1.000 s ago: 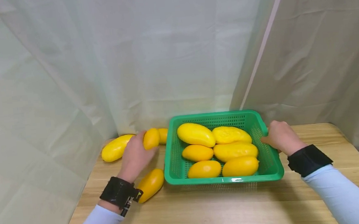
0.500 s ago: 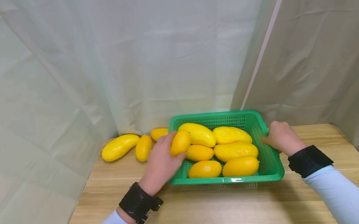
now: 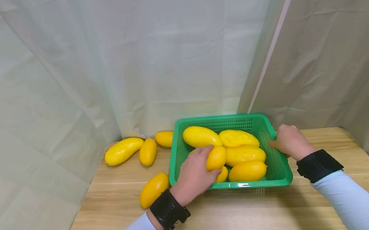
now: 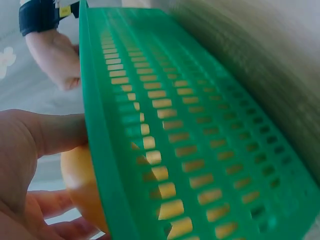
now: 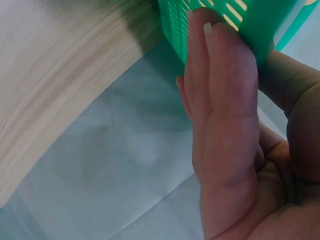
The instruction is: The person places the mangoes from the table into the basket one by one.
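Observation:
My left hand [image 3: 193,174] grips an orange-yellow mango [image 3: 217,158] above the left part of the green plastic basket [image 3: 219,118], covering some of the fruit below. In the left wrist view this mango [image 4: 82,187] shows between thumb and fingers, partly hidden behind the basket's perforated wall [image 4: 165,105]. My right hand [image 3: 290,141] holds the basket's right rim, thumb over the inner side and fingers [image 5: 227,95] along the outer wall in the right wrist view. Inside the basket lie several yellow fruits, among them a long pale one [image 3: 200,136] and an orange one [image 3: 247,171].
Left of the basket, a long yellow fruit [image 3: 123,151] and two mangoes, one upright [image 3: 148,152] and one behind [image 3: 164,139], lie at the back of the wooden table [image 3: 214,219]. Another mango [image 3: 155,189] lies near the basket's front left corner. Pale curtains [image 3: 179,56] hang behind.
My left hand has picked up a mango from the table left of the basket and carried it right, over the basket. My right hand stays on the rim.

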Demonstrator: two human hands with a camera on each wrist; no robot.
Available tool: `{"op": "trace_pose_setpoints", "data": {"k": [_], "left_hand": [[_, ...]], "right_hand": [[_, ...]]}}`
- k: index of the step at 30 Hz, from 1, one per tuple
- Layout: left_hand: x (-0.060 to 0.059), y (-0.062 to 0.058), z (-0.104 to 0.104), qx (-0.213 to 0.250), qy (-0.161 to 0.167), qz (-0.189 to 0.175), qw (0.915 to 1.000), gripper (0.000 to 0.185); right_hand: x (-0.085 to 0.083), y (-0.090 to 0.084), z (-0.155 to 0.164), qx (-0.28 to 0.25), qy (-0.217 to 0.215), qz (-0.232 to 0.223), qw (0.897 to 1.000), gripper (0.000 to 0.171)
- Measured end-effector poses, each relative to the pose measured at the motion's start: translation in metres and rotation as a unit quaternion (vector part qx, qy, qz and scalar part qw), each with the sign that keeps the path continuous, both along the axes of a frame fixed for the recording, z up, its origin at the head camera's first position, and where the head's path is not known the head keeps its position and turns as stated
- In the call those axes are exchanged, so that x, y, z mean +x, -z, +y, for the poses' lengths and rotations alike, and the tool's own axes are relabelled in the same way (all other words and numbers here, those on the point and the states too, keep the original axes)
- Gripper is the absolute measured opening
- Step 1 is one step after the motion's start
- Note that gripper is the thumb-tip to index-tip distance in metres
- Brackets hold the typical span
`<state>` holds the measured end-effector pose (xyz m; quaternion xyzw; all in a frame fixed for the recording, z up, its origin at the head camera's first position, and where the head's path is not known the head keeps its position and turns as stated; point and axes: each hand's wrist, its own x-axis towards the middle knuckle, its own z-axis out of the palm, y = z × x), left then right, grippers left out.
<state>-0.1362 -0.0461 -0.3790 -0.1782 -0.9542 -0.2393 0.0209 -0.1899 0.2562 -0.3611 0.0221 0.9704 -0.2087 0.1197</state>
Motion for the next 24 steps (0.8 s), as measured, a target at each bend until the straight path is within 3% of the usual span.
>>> {"op": "trace_pose_setpoints", "data": {"k": [11,24], "left_hand": [[0.002,0.010,0.031,-0.048,0.012,-0.013,0.9987,0.068],[0.002,0.009,0.035,-0.067,0.003,-0.025,0.9974,0.072]], "right_hand": [[0.000,0.000,-0.001,-0.003,0.000,-0.004,1.000,0.025],[-0.001,0.002,0.001,0.003,0.003,-0.007,1.000,0.026]]}}
